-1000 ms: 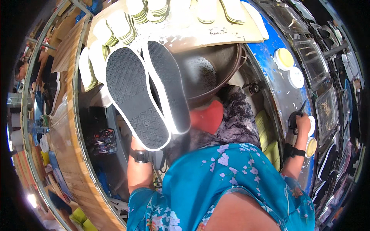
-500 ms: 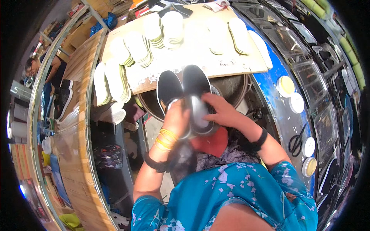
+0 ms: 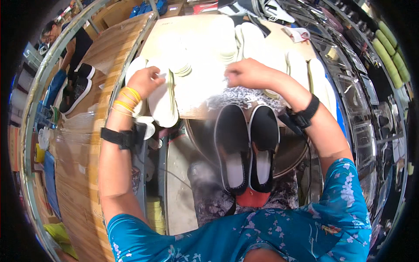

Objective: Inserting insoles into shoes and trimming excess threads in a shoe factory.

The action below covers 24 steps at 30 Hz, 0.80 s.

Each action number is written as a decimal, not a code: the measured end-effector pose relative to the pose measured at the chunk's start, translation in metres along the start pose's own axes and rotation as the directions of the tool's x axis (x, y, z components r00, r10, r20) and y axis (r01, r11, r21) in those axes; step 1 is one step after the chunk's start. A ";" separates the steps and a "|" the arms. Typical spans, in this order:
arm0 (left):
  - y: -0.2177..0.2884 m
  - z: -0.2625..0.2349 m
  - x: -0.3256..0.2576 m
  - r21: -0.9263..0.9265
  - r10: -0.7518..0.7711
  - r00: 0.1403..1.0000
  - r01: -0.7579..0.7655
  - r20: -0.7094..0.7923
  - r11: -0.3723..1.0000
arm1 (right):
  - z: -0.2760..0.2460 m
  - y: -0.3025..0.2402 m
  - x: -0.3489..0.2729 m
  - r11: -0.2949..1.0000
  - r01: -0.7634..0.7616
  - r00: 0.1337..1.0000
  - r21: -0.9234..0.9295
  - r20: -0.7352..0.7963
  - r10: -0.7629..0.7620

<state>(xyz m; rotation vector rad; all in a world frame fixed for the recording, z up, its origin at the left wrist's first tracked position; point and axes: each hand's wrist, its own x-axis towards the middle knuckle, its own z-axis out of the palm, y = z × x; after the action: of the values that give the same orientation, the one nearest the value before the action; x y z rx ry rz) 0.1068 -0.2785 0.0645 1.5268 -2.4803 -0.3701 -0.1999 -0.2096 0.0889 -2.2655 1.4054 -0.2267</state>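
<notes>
Two black slip-on shoes (image 3: 232,131) with pale insides stand side by side over my lap, toes pointing away, heels by a red pad (image 3: 253,198). Neither hand touches them. My left hand (image 3: 145,82) is at the table's left side, thumb and fingers apart, beside a stack of white insoles (image 3: 163,105). Over the middle of the table, beyond the shoes, my right hand (image 3: 248,73) has its fingers drawn together. Glare hides whatever is at its fingertips. Below it lies a heap of small white scraps (image 3: 244,97).
More insole stacks (image 3: 321,78) stand on the brightly lit table (image 3: 198,114). A round dark rim (image 3: 198,139) shows under its near edge. On the left, a wooden shelf (image 3: 83,144) carries dark shoes (image 3: 78,91), with a person (image 3: 78,43) beyond. Clear plastic boxes (image 3: 366,135) line the right.
Both hands have left the shoes and reached forward over the table, the left one toward the left side. The shoes now sit nearer my body without being held. The view has shifted.
</notes>
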 end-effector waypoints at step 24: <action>-0.078 -0.005 -0.049 0.089 0.014 0.999 -0.010 -0.038 0.996 | 0.121 -0.126 0.084 0.739 0.402 0.784 -0.541 -0.215 -0.583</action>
<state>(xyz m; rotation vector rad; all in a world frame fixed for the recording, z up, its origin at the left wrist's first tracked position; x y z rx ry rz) 0.1956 -0.2684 0.0424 1.5361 -2.5065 -0.2290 -0.0142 -0.2011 0.0328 -3.1364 1.0390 -0.5732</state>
